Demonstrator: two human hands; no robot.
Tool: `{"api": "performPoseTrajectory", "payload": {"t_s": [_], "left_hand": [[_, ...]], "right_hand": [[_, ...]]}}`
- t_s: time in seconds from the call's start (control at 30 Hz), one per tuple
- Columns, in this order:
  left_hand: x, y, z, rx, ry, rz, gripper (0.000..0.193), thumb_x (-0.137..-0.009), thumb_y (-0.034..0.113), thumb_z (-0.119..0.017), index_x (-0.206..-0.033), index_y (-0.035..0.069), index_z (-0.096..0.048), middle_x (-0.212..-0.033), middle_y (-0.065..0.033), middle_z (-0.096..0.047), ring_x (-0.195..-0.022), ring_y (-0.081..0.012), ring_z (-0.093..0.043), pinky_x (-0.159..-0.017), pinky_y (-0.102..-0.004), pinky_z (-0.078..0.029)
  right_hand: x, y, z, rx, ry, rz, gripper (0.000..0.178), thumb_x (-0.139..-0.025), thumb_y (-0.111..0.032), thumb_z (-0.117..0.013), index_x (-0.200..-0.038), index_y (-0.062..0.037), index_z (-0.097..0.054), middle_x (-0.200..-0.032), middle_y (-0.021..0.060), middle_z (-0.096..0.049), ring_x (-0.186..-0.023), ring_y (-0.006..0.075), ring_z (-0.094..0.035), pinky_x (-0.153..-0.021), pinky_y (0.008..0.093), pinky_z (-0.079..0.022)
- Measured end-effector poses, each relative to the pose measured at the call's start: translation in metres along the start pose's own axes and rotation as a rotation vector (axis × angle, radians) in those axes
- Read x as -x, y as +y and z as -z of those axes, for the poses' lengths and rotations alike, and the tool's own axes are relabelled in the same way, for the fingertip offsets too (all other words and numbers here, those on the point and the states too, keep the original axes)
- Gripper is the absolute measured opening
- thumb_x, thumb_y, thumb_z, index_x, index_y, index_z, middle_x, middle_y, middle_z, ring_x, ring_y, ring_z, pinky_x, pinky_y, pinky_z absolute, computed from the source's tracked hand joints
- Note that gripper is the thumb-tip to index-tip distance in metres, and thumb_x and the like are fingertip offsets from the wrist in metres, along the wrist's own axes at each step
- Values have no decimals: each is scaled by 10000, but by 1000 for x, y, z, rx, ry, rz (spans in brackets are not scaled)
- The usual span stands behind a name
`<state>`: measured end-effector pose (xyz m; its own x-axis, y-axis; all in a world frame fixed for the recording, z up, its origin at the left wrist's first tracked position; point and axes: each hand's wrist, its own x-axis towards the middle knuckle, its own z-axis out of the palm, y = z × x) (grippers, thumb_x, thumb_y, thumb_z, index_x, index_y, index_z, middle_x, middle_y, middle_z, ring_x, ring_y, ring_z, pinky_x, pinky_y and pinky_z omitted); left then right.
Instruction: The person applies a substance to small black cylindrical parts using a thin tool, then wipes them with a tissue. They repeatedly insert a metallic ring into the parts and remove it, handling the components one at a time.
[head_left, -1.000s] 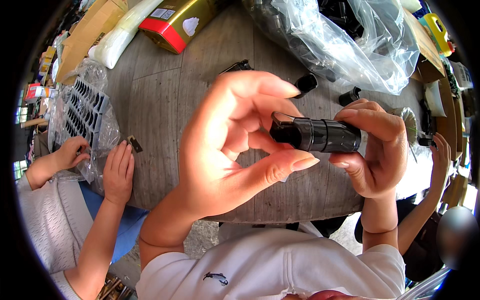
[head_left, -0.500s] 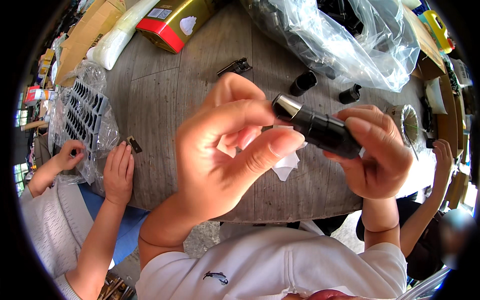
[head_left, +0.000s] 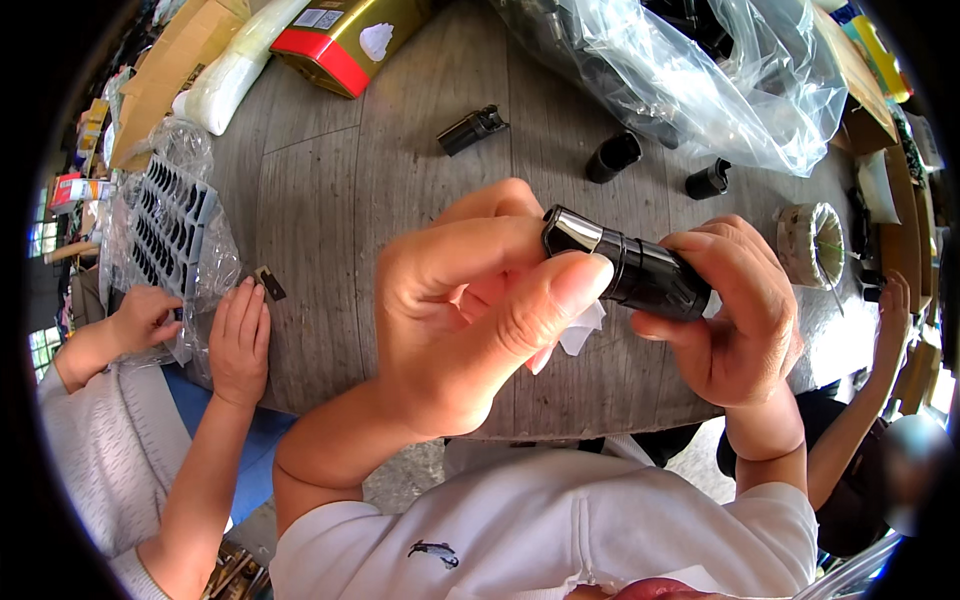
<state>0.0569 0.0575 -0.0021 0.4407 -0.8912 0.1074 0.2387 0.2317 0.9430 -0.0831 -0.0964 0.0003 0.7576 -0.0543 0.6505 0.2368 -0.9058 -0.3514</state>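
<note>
A black, glossy tube-shaped part (head_left: 650, 279) with a shiny silver patch near its left end is held up over the table, tilted slightly down to the right. My left hand (head_left: 450, 310) pinches the silver end between thumb and bent forefinger. Around the opposite end curl the thumb and fingers of my right hand (head_left: 745, 320). Below the part, a piece of white paper (head_left: 582, 330) shows partly, mostly hidden by my left hand. Beyond my hands, a black notched tube (head_left: 470, 131) lies on its side, with a black cup-like piece (head_left: 613, 157) and a smaller one (head_left: 708, 180) farther right.
A clear plastic bag (head_left: 740, 110) of black parts covers the far right of the wooden table (head_left: 310, 220). A gold and red tin (head_left: 335, 50) stands far left. At left, a person's hands (head_left: 238, 345) rest by a grey tray (head_left: 168, 225). A tape roll (head_left: 812, 245) lies right, near another person's hand (head_left: 893, 300).
My left thumb has come up onto the silver end of the black part, and my right hand has shifted slightly left. At left, the other person's far hand has moved toward the tray.
</note>
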Motion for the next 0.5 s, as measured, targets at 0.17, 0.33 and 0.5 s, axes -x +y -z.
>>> {"api": "performPoseTrajectory", "payload": {"t_s": [0.17,0.33,0.5], "left_hand": [[-2,-1,-13,-54,76,-52,326,-882,174,-596,-1090,-52,-490,-1056,-98,-488,-602,-122,-517,-501,-273,-460],[-12,-14,-22,-272,22,-380,954,-605,204,-863,-1314,2,-258,-1173,-197,-496,-1048,-269,-540,-906,-381,-443],[-12,-17,-19,-349,-97,-374,981,-656,207,-834,-1362,-21,-193,-1249,-263,-483,-1159,-315,-511,-976,-399,-404]], "right_hand": [[4,-1,-6,-97,81,-75,457,-695,-119,-771,-1060,14,-530,-784,132,-578,-629,269,-538,-586,353,-441],[7,-8,-2,-40,115,15,528,-689,-21,-741,-1150,-34,-483,-789,122,-555,-606,259,-545,-528,359,-435],[6,-14,0,56,77,153,562,-625,-27,-714,-1127,-35,-461,-821,116,-535,-593,240,-529,-512,363,-448]]}}
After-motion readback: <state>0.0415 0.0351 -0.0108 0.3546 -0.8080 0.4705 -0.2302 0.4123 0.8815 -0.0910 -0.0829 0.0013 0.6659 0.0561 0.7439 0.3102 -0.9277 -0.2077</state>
